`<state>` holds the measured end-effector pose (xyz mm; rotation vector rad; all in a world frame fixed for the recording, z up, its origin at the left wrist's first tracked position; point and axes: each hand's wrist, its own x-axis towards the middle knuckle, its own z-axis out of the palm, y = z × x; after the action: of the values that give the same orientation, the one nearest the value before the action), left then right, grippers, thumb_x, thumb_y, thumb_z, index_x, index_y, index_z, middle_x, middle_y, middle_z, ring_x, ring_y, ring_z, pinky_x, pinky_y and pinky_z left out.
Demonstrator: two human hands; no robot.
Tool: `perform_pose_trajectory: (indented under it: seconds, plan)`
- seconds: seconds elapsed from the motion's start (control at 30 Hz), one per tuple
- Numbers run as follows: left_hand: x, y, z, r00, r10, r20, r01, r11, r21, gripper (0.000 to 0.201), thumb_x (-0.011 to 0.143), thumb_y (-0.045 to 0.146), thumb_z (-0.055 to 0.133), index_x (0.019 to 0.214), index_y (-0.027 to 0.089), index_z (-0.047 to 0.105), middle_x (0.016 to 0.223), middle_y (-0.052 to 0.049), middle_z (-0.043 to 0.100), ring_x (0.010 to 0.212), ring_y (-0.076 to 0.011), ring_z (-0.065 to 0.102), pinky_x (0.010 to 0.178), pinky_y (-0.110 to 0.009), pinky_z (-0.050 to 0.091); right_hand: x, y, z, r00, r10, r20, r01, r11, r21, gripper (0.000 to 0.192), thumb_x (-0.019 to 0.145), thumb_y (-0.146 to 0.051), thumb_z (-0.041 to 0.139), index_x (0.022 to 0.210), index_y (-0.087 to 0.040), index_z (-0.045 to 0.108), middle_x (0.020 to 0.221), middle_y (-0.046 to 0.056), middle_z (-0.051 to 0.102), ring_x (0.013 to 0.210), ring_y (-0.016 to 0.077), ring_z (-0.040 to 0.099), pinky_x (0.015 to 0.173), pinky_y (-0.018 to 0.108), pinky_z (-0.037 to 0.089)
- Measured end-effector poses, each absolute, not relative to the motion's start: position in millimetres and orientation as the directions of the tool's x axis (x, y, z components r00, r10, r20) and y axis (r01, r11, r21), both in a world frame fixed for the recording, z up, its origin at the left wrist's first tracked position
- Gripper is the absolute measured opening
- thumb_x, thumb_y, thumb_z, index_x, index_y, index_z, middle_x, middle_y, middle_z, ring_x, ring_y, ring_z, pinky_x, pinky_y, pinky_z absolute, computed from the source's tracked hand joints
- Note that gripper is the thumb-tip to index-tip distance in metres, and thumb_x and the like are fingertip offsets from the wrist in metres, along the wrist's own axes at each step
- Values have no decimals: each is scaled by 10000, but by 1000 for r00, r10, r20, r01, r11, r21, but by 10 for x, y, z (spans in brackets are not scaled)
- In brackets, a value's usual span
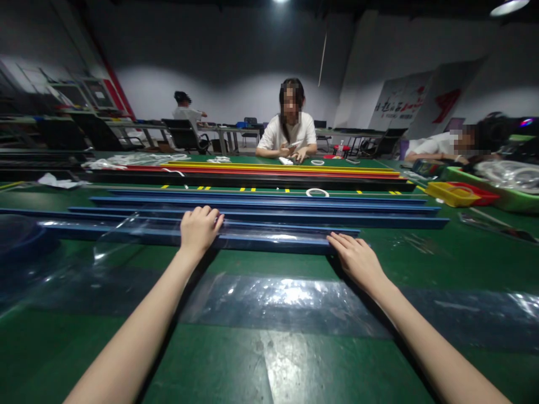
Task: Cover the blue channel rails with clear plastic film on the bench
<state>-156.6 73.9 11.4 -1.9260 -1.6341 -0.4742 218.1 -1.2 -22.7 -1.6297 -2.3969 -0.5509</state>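
Note:
A long blue plastic channel (273, 243) lies across the green table in front of me, with shiny clear film along it. My left hand (200, 231) is closed over the channel near its middle, the fingers curled on its far edge. At the channel's right end, my right hand (360, 259) rests with fingers stretched out, the tips touching the blue edge; its thumb is hidden. A bent piece of clear plastic (113, 238) stands up left of my left hand. Nearer to me, a wide clear plastic strip (286, 300) runs from side to side under my forearms.
Several more blue channels (379, 220) lie just beyond, then black, red and yellow strips (295, 173). A white ring (317, 193) sits among them. At right are a yellow tray (450, 194) and a green bin (516, 197). A co-worker (307, 132) sits opposite, hands on small white pieces.

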Motion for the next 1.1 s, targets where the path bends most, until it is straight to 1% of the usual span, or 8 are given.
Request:
perform_pose_trajectory:
  seconds: [0.17, 0.27, 0.43, 0.57, 0.67, 0.83, 0.97, 1.1]
  plan:
    - [-1175, 643, 241, 197, 834, 516, 978, -131, -161, 416, 892, 386, 285, 788, 171, 626, 836, -102, 628, 848, -241, 548, 712, -352, 359, 2211, -19, -217, -301, 882, 362, 949, 242, 201, 432, 800, -83, 358, 1201, -142, 509, 1276, 83, 520, 1123, 214, 491, 824, 334, 370]
    - [-1087, 624, 232, 141, 881, 451, 989, -106, -103, 399, 877, 385, 310, 859, 169, 646, 911, -121, 628, 900, -271, 541, 739, -391, 388, 2223, -33, -185, -218, 903, 371, 971, 161, 179, 350, 823, -140, 358, 1107, -148, 562, 1209, 102, 572, 1071, 218, 530, 798, 339, 373]
    - [-1374, 733, 94, -114, 921, 372, 990, 134, -30, 460, 826, 485, 370, 1009, 161, 640, 1077, -214, 572, 1049, -410, 460, 799, -624, 320, 2240, -56, -133, -89, 922, 376, 988, 33, 154, 315, 848, -205, 327, 966, -159, 616, 1042, 116, 653, 923, 216, 597, 742, 331, 382]
    - [-1658, 853, 28, -287, 924, 251, 958, 276, 78, 596, 798, 589, 338, 1112, 155, 597, 1130, -287, 526, 1028, -489, 454, 685, -667, 338, 2248, -44, -167, -158, 907, 389, 983, 110, 144, 323, 835, -190, 353, 1040, -174, 601, 1118, 104, 626, 1011, 217, 562, 799, 333, 387]
    - [-1714, 871, 62, -313, 925, 215, 950, 301, 88, 603, 802, 589, 335, 1147, 156, 572, 1169, -288, 499, 1060, -499, 435, 703, -658, 342, 2210, -18, -225, -239, 887, 396, 970, 200, 138, 363, 830, -172, 357, 1125, -156, 568, 1188, 108, 585, 1076, 231, 521, 843, 355, 385]
    - [-1329, 707, 217, -64, 910, 409, 998, 58, 28, 452, 848, 437, 394, 1143, 139, 560, 1185, -210, 521, 1101, -381, 452, 891, -584, 298, 2008, -18, -306, -385, 829, 407, 918, 388, 79, 470, 840, -209, 354, 1303, -143, 410, 1351, 134, 426, 1217, 252, 395, 940, 410, 351]
    - [-714, 442, 228, 358, 795, 490, 915, -404, -13, 398, 895, 390, 344, 1182, 184, 527, 1216, -116, 529, 1131, -248, 450, 970, -416, 297, 1858, -70, -299, -494, 765, 412, 836, 548, -15, 560, 855, -264, 354, 1391, -165, 226, 1460, 133, 215, 1297, 227, 284, 989, 403, 336]
    - [-325, 226, -2, 634, 655, 412, 735, -676, -58, 430, 901, 423, 335, 1247, 205, 470, 1280, -104, 489, 1192, -245, 404, 992, -404, 266, 1946, -77, -236, -477, 757, 446, 845, 535, -5, 488, 867, -249, 329, 1344, -151, 312, 1417, 130, 310, 1258, 205, 342, 996, 379, 326]
